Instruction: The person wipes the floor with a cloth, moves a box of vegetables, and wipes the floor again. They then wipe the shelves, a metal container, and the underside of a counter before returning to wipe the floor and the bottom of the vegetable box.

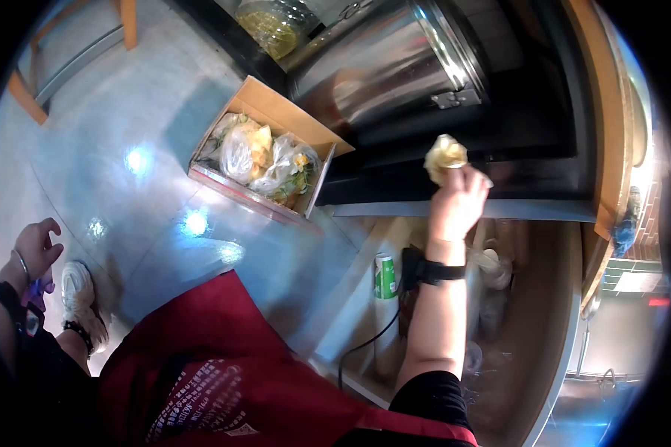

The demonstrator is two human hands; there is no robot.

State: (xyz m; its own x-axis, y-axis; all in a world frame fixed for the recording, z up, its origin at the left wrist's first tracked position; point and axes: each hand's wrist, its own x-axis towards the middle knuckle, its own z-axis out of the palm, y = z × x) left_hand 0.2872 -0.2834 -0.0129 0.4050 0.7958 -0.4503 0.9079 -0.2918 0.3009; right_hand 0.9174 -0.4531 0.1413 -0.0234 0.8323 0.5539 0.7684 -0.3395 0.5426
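My right hand (458,203) is closed on a crumpled pale-yellow wad (446,155), perhaps cloth or paper; I cannot tell which. It reaches out over the grey front rail (529,210) of a black shelf unit (529,175), beside an open drawer (540,320). Off to the far left, my left hand (39,249) hangs above the floor, fingers loosely curled and apart, holding nothing. Something purple (40,290) shows behind that wrist. In the drawer, below my right forearm, stands a roll with a green label (385,277).
A cardboard box (250,195) holding plastic-bagged food sits on the tiled floor (149,216). Behind it a large steel drum (380,67) stands in the black unit, next to a clear bag of yellowish stuff (272,30). A wooden stool leg (28,97) is at upper left.
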